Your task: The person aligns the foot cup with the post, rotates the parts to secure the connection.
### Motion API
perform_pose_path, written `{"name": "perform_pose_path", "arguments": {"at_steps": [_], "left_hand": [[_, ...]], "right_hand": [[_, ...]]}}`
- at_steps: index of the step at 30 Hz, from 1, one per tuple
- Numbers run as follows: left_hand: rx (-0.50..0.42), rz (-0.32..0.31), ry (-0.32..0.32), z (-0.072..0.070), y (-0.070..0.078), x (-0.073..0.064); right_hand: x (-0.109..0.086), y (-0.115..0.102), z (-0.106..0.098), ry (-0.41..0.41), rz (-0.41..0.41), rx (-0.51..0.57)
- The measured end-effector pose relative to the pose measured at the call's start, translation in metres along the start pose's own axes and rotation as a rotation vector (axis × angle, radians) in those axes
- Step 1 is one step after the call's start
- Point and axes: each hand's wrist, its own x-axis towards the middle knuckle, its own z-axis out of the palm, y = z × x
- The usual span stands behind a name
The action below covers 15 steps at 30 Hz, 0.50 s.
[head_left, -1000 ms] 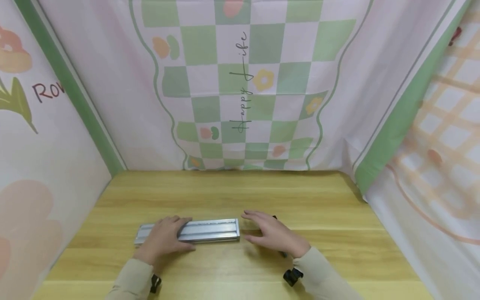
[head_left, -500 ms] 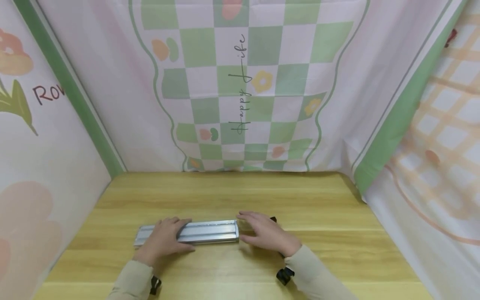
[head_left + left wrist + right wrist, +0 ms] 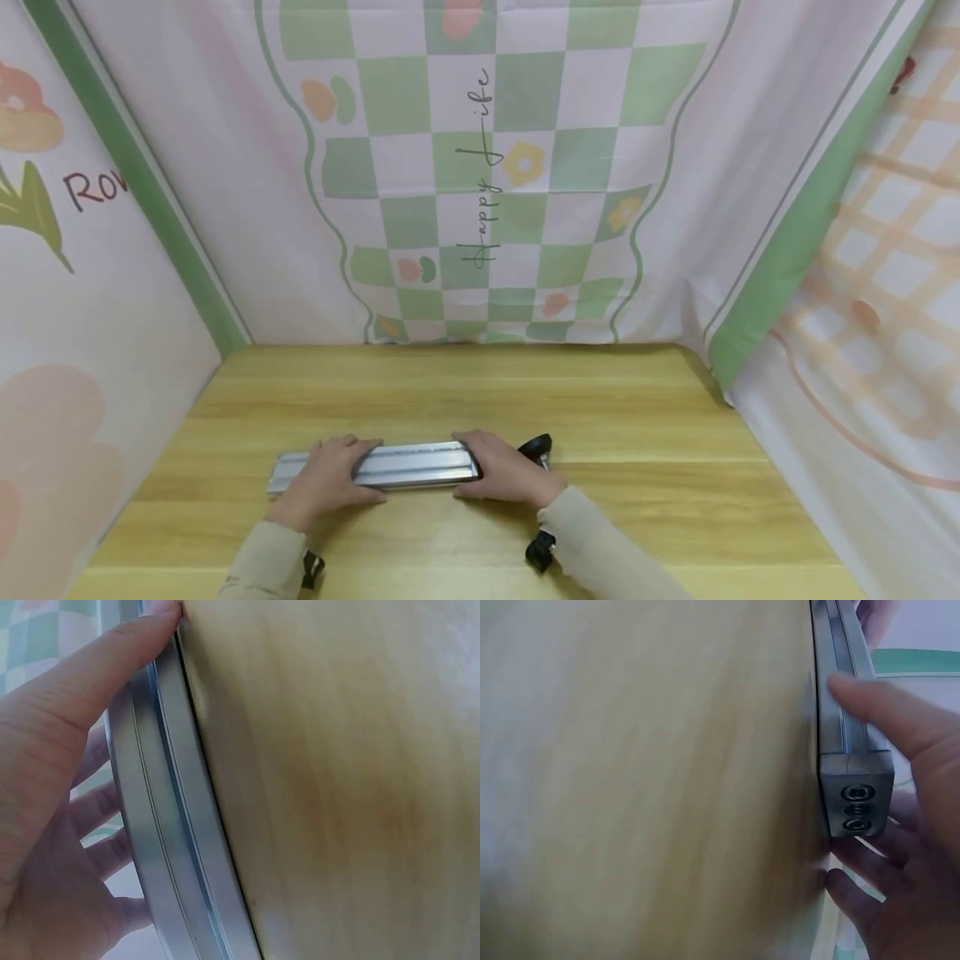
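A silver grooved metal bar [image 3: 416, 465] lies lengthwise from left to right on the wooden table. My left hand [image 3: 322, 479] grips it across its left half, thumb along the near side and fingers over the far side. Around the right end, my right hand [image 3: 506, 473] holds the bar between thumb and fingers. In the right wrist view the end plate [image 3: 857, 795] shows several round fittings, and the right thumb [image 3: 881, 709] rests on the grooved side. The left wrist view shows the left thumb [image 3: 112, 660] against the bar's long edge.
Just beyond my right wrist, a black object [image 3: 536, 447] with a silvery part lies on the table [image 3: 660, 517], partly hidden by the hand. Printed cloth [image 3: 525, 167] hangs behind the table and along both sides. Black wrist cameras [image 3: 540, 550] sit under the sleeves.
My right hand has moved left and taken hold of the bar's right end, uncovering more of the black object. The left hand and the bar have stayed nearly still.
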Motion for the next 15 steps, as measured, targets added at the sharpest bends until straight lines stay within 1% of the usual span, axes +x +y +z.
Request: {"name": "perform_pose_path", "arguments": {"at_steps": [3,7,11,15], "left_hand": [[-0.006,-0.002,0.006,-0.0001,-0.0004,0.0013],[-0.011,-0.002,0.004,0.0009,-0.0015,0.0024],[-0.016,0.003,0.004,0.0024,-0.0026,0.0030],[-0.030,-0.007,0.004,0.0031,-0.0027,0.0033]], "right_hand": [[0.0023,0.0003,-0.0009,0.016,0.011,0.013],[0.0038,0.0004,-0.0036,0.035,0.002,0.025],[0.0028,0.0001,-0.0045,0.028,0.009,0.024],[0.0026,0.0006,-0.0035,0.025,0.023,0.027]]}}
